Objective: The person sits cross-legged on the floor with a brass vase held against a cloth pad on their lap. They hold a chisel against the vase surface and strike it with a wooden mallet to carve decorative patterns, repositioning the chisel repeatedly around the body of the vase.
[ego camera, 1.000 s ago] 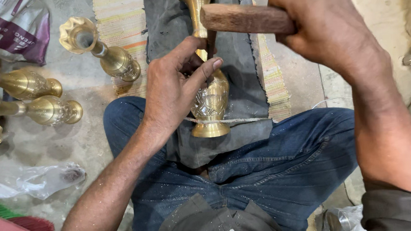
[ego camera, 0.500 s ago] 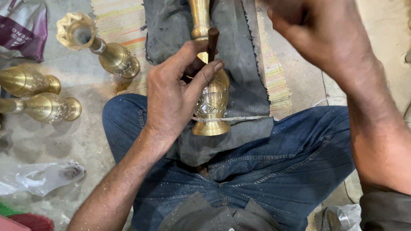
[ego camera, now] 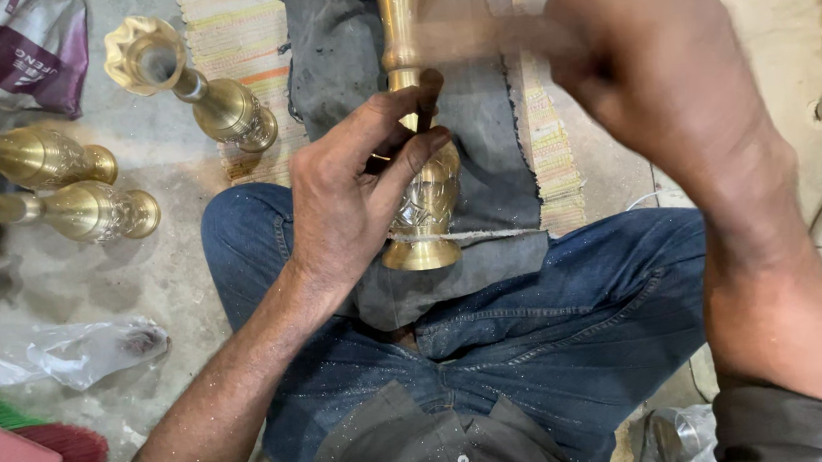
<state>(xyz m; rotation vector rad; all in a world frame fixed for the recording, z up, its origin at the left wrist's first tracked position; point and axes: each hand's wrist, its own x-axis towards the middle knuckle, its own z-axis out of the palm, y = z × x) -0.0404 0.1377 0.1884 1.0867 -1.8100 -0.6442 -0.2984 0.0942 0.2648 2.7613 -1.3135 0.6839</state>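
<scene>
Brass vase (ego camera: 418,175) lying on dark cloth (ego camera: 334,58) over the lap, steadied by left hand (ego camera: 353,201) pinching a small dark tool (ego camera: 426,99) against it; right hand (ego camera: 663,86) clenched around blurred wooden handle (ego camera: 473,39); more brass vases (ego camera: 75,183) far left.

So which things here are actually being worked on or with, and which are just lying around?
In use:
- brass vase lying on the dark cloth
- small dark tool pinched in the left hand
- blurred wooden handle in the right hand

Lying about:
- other brass vases on the floor at left
- clear plastic bag
- purple sack
- red and green sticks
</scene>
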